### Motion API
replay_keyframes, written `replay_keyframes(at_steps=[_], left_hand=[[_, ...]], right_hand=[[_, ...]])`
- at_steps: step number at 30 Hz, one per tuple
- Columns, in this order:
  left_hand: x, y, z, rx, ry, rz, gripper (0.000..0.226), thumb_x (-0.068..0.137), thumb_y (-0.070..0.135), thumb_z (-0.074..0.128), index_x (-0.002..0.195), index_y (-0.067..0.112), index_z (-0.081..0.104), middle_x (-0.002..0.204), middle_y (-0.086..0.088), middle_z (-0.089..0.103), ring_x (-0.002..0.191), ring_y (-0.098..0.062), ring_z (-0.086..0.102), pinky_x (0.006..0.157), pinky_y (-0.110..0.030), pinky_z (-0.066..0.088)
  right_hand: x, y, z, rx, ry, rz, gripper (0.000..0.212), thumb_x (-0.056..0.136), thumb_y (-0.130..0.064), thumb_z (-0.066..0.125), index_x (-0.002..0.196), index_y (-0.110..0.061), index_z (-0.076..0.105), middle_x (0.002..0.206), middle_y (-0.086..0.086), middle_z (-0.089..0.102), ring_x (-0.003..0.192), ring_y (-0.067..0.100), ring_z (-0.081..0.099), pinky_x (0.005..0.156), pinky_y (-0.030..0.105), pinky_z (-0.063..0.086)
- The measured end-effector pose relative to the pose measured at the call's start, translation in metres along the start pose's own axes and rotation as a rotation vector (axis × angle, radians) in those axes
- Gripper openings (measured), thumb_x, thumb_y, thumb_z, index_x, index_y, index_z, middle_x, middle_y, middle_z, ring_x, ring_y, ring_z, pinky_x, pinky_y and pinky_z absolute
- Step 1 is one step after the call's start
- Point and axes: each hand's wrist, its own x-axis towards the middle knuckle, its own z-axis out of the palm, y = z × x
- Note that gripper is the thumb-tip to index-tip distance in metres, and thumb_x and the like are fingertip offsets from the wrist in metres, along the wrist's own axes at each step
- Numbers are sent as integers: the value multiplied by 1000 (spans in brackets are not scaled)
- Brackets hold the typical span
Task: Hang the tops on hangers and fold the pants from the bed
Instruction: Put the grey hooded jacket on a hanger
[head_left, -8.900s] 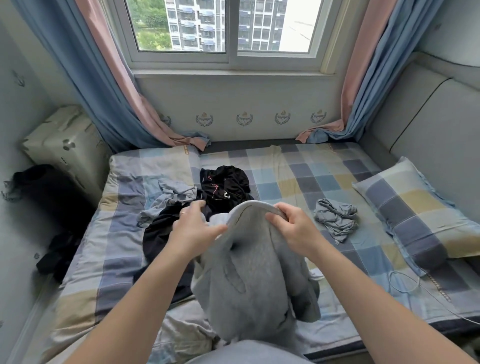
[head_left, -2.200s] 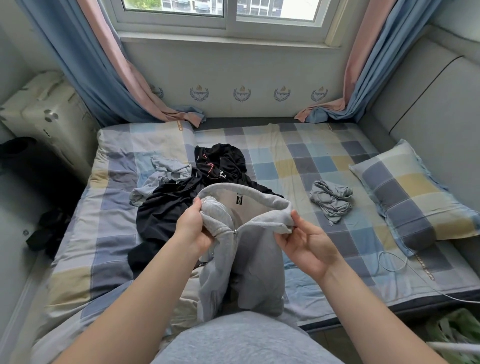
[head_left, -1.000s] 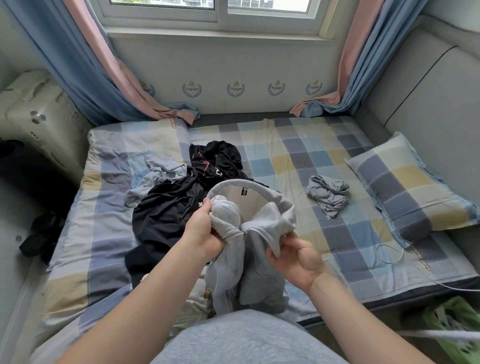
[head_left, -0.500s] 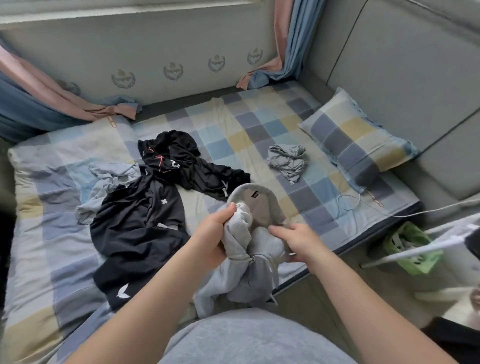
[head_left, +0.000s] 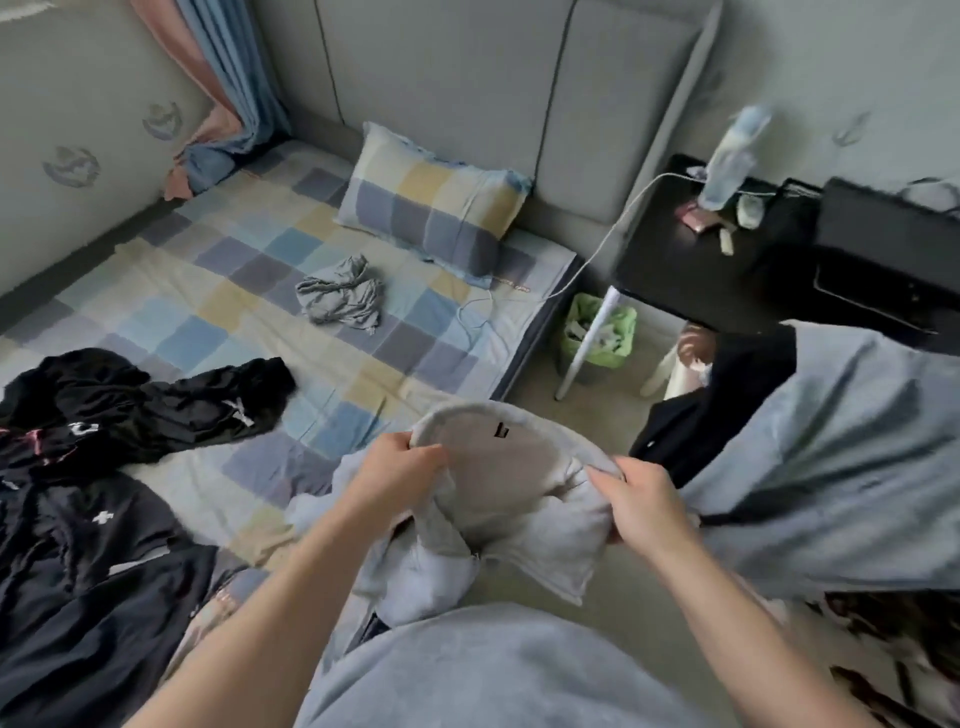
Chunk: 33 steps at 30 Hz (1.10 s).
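I hold a grey hooded top (head_left: 511, 486) in front of me, just off the bed's near corner. My left hand (head_left: 397, 475) grips its collar on the left side. My right hand (head_left: 641, 501) grips bunched fabric on the right side. The hood opening faces up, showing a small black label. Black garments (head_left: 98, 462) lie spread on the checked bed sheet (head_left: 218, 296) at the left. A crumpled grey garment (head_left: 343, 296) lies mid-bed near the pillow. At the right, a grey-blue top (head_left: 831, 457) and a black garment (head_left: 727, 395) hang blurred; no hanger is visible.
A checked pillow (head_left: 431, 202) leans against the grey padded headboard (head_left: 467, 93). A black bedside table (head_left: 691, 260) carries a bottle (head_left: 730, 161) and small items. A white cable (head_left: 587, 260) runs from it onto the bed. A green bin (head_left: 597, 332) stands on the floor beside the bed.
My view has swung right, away from the window toward the headboard and bedside table. The grey top stays gripped in both hands and has come off the bed edge.
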Motion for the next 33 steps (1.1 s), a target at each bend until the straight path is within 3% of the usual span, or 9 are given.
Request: replay_keyframes(at_steps=[3,6,11,15,19,21,24,28,33], left_hand=[[-8,12,71,186,-115,6,3,85,11,64,84,10,62,65,-3,59,58,-19,56,50,-26,46],[-19,20,152,268,-206,46,11,88,15,63,88,12,52,80,-7,54,69,-21,54,53,-28,45],[-48,47,279,373,-350,206,38,97,31,60,65,15,45,49,8,40,49,-14,36,47,-24,27],[-77,82,359,478,-466,393,37,100,38,53,72,16,43,57,4,39,50,-13,34,47,-25,29],[-109,126,434,501,-588,554,36,100,42,50,75,17,44,53,12,40,48,-9,37,49,-26,33],[-129,153,472,473,-701,630,37,102,41,49,77,13,47,58,6,43,53,-12,40,54,-30,34],[-162,199,525,415,-865,749,32,102,39,48,82,14,52,66,-3,44,62,-18,42,61,-35,34],[-207,263,592,328,-1020,907,34,101,35,50,73,18,42,53,8,38,46,-6,35,44,-16,30],[-264,348,651,227,-1155,1113,40,101,38,52,68,19,40,56,9,38,46,-3,35,45,-17,30]], right_hand=[[-26,55,-62,48,91,17,33,95,-19,61,74,6,53,61,1,52,61,17,50,60,32,40],[-51,106,-124,72,242,38,33,94,-16,62,64,-6,54,52,-10,53,52,6,49,52,27,41],[-94,167,-222,136,434,111,36,93,-19,61,60,-11,48,52,-10,48,53,9,45,54,31,35],[-132,198,-283,203,603,181,33,93,-21,59,67,-3,50,55,-6,46,55,12,44,56,32,34],[-160,214,-341,212,848,238,36,92,-17,60,61,-10,44,49,-12,39,52,12,38,55,32,33],[-175,217,-372,215,966,246,37,91,-16,61,59,-12,42,49,-11,36,54,15,38,56,33,33],[-198,215,-421,207,1099,259,34,91,-22,61,67,-3,48,57,-1,40,58,18,40,58,36,33],[-225,202,-489,134,1291,242,39,91,-21,61,60,-8,41,53,-8,34,54,12,35,54,34,28],[-240,176,-564,80,1516,211,36,93,-11,58,62,0,43,60,3,37,60,15,36,57,34,28]])
